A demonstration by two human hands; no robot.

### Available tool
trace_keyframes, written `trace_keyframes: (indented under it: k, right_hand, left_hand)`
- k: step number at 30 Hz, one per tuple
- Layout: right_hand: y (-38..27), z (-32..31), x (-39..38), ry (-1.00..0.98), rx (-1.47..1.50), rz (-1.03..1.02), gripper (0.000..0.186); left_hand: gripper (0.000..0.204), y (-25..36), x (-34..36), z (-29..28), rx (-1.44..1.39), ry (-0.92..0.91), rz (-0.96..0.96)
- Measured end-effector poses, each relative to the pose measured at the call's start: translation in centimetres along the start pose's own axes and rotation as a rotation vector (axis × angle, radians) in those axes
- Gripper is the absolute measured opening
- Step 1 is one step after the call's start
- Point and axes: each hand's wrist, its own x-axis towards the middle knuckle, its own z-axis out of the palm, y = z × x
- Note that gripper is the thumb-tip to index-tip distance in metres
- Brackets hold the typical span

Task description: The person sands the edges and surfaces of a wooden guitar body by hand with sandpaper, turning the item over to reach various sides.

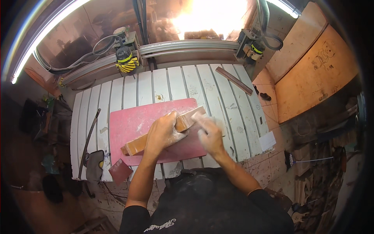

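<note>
A long amber-brown wooden piece point(136, 144) lies slantwise across a pink mat point(128, 117), its paler far end pointing up and to the right. My left hand point(163, 130) is wrapped round its middle, with white dust on the fingers. At the pale end, my right hand point(210, 135) is curled and smeared by motion. Its fingers press together against the end, and whatever they hold is too blurred to name. White dust is spread over the mat. A small dark-red square sheet point(120, 171) lies at the mat's near left corner.
The mat rests on a white slatted table point(206, 84). A dark strip point(233, 80) lies at its far right, a thin dark bar point(90, 136) and grey cloth item point(94, 165) at its left. Beyond stands a metal rail point(187, 47) with a striped machine head point(127, 64).
</note>
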Motion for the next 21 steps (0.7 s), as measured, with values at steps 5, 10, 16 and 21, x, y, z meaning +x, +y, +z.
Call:
trace_keyframes:
  k: [5,10,16,21]
  right_hand:
    - [1.8,-0.4,0.8,-0.060,-0.072,0.062,0.049]
    - [-2.4,0.2,-0.4,-0.092,0.216,0.055,0.045]
    - [-2.4,0.8,0.5,-0.079,0.123,0.080,0.047]
    - [2.5,0.7,1.4,-0.036,-0.007,0.028,0.051]
  left_hand:
    - [0.047,-0.8,0.1,0.5,0.017,0.028,0.030]
    - [0.048,-1.1,0.0,0.4,-0.030,0.047,0.021]
    - [0.047,-1.3,0.7,-0.4,-0.018,0.035,0.013]
    - [0.047,-0.9,1.3,-0.2,-0.018,0.029,0.016]
